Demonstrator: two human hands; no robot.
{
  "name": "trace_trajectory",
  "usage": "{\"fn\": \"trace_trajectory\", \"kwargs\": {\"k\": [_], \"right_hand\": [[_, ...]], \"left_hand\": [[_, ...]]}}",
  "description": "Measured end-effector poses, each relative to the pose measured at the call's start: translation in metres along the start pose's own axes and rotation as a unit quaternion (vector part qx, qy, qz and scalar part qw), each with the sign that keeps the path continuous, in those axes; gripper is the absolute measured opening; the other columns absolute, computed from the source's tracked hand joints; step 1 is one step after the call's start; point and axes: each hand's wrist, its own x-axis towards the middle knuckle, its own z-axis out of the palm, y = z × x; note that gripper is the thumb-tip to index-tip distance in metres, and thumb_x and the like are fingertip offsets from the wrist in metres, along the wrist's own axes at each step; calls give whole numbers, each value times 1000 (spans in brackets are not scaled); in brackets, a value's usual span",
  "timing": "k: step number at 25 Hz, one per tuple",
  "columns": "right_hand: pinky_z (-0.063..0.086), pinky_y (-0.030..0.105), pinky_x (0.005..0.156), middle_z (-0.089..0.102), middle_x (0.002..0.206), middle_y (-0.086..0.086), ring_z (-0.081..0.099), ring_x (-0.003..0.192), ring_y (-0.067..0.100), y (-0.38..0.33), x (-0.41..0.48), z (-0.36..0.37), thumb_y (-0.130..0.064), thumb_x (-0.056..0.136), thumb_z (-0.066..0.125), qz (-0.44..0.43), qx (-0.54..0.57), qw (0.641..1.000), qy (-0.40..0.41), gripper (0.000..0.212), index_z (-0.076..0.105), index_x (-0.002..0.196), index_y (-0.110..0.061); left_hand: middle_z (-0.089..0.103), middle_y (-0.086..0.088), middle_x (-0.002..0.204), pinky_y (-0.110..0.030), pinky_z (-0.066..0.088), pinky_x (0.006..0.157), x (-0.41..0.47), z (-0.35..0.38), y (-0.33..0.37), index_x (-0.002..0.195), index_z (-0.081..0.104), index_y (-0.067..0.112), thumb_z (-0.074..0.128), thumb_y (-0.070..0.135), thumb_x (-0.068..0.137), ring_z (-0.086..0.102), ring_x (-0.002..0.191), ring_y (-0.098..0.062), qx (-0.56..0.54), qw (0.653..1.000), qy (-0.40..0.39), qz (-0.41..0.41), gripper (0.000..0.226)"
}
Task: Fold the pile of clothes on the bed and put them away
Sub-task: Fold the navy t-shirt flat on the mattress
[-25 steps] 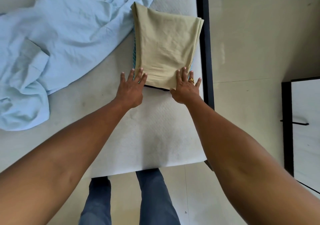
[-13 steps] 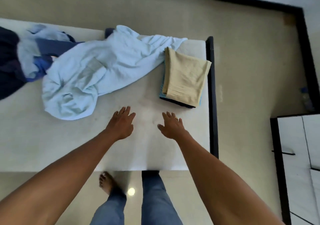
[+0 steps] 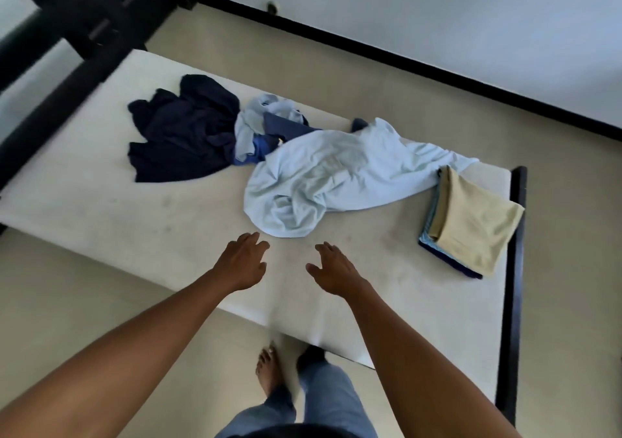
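Currently: L hand [image 3: 240, 262] fingers extended, empty | R hand [image 3: 331, 269] spread, empty | both near lt-blue garment [image 3: 336, 181] on bed [image 3: 134, 222] | folded stack [image 3: 471, 222] well apart, poss. 3 layers

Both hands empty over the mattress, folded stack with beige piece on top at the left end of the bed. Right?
Wrong end. In the head view the folded stack, beige piece on top, sits at the right end of the bed. The left hand and right hand are empty over the mattress.
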Motion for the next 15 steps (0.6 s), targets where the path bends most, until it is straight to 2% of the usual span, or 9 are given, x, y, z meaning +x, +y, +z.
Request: {"fn": "trace_trajectory", "kwargs": {"k": [9, 12, 15], "right_hand": [[36, 42, 118, 41, 159, 10, 39, 147, 30, -95, 89, 2, -41, 103, 57, -43, -58, 994, -85, 64, 37, 156, -11], [36, 39, 118, 43, 158, 9, 42, 146, 28, -126, 119, 2, -41, 104, 57, -44, -76, 992, -90, 60, 41, 154, -12], [35, 38, 118, 47, 156, 5, 44, 144, 26, -158, 159, 9, -42, 103, 58, -28, -89, 991, -93, 55, 48, 150, -16]], "left_hand": [[35, -8, 161, -41, 34, 114, -15, -22, -123, 150, 45, 18, 54, 31, 103, 30, 150, -27, -103, 989, 24, -104, 50], [37, -7, 159, -40, 33, 114, -10, -22, -160, 151, 43, 20, 53, 33, 103, 34, 147, -26, -144, 982, -5, -125, 51], [33, -7, 163, -39, 31, 117, 14, -20, -205, 154, 40, 21, 50, 35, 105, 31, 149, -26, -163, 981, -33, -104, 52]]}}
